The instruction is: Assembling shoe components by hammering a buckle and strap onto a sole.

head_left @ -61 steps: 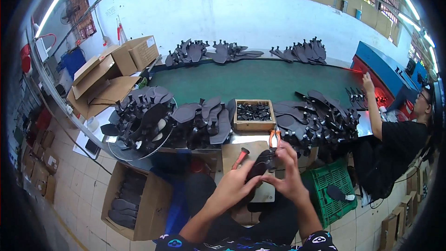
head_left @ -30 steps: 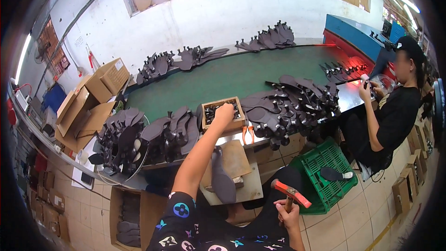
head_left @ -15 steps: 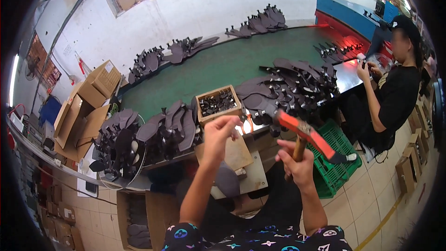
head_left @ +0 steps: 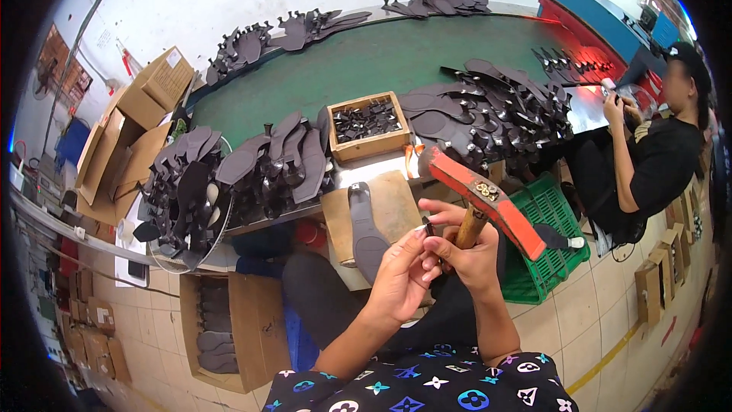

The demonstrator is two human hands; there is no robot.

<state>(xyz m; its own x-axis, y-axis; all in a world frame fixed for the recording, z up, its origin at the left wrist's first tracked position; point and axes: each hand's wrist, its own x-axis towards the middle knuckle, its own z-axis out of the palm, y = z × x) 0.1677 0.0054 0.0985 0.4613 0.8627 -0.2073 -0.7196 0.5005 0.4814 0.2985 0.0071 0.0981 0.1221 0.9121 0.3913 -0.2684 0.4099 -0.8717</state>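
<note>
My right hand grips the wooden handle of a hammer with a red head, raised above my lap. My left hand is closed in a pinch and meets the right hand's fingertips. Between the fingertips is a small dark piece, too small to tell exactly. Just left of the hands, a dark grey shoe sole lies lengthwise on a worn wooden board. Beyond the board stands a wooden box of small black pieces.
Heaps of dark soles with heels cover the green bench front, with more at left. A green crate stands right of my hands. A co-worker sits at right. Orange-handled pliers lie by the box. An open carton holds soles.
My left hand has come down and right to meet the right hand, with a small dark piece now at the fingertips. The hammer has shifted slightly left. The view has tilted down, uncovering the sole.
</note>
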